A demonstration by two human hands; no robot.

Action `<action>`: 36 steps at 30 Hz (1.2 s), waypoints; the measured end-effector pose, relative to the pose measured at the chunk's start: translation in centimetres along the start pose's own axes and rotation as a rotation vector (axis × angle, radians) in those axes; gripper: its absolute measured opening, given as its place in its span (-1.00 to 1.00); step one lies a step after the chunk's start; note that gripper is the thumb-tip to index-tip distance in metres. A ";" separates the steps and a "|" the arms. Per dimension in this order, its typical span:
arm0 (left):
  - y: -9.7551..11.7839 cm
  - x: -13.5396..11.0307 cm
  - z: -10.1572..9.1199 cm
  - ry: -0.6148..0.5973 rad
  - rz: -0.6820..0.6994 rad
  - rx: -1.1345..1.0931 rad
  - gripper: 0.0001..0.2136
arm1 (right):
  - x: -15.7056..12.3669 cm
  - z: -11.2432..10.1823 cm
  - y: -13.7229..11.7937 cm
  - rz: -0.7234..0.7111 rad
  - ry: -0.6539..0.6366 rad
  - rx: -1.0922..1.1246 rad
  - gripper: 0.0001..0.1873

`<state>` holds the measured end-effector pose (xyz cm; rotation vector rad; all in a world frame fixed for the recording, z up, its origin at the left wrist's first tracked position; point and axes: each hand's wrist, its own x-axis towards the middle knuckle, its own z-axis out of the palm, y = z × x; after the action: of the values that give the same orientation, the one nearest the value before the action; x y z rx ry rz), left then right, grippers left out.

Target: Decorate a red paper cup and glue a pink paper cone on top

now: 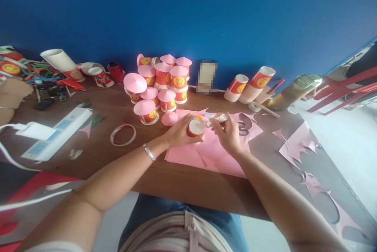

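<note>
My left hand (177, 132) wraps around a small red paper cup (196, 128) turned bottom-up on the pink paper sheets (206, 154). My right hand (228, 134) is closed on a white glue stick (218, 119), its tip pointing toward the cup. A loose pink paper cone (170, 118) lies just left of my left hand. Behind it stands a pile of red cups topped with pink cones (160, 83). A silver bracelet sits on my left wrist.
A tape ring (123, 135) and a white power strip (55, 134) lie at left. Stacked cups (253, 84), a bottle (294, 89) and black scissors (244, 126) sit at back right. Pink paper scraps (297, 144) trail along the right. A cluttered heap fills the far left.
</note>
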<state>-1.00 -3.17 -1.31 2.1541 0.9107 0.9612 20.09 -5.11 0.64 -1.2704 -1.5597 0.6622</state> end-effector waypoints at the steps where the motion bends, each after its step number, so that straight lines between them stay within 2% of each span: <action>1: -0.1 0.0 0.0 -0.001 0.004 -0.009 -0.45 | 0.2 0.0 0.1 0.022 -0.006 0.029 -0.68; 6: -0.3 -0.1 -0.1 -0.036 -0.025 -0.167 -0.40 | 1.1 -0.6 0.0 0.101 -0.003 0.108 -0.60; 11: -0.4 0.0 0.0 -0.078 -0.163 -0.314 -0.36 | 1.9 -0.8 -1.4 0.040 -0.083 -0.067 -0.60; 15: -0.5 0.0 -0.1 -0.093 -0.211 -0.317 -0.36 | 2.5 -0.6 -2.2 -0.024 -0.123 -0.203 -0.64; 20: 0.0 0.0 -0.3 -0.096 -0.226 -0.292 -0.37 | 2.9 -0.4 -2.2 -0.054 -0.074 -0.296 -0.68; 28: -0.3 -0.1 -0.3 -0.099 -0.203 -0.268 -0.37 | 1.3 -0.6 -2.3 -0.069 -0.044 -0.275 -0.69; 36: 0.0 0.0 -0.3 -0.095 -0.197 -0.290 -0.40 | 1.0 -0.7 -1.0 -0.036 -0.018 -0.258 -0.70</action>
<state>-1.24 -3.13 -1.22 1.8142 0.8613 0.8301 20.34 -4.57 2.06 -1.4243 -1.7201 0.4611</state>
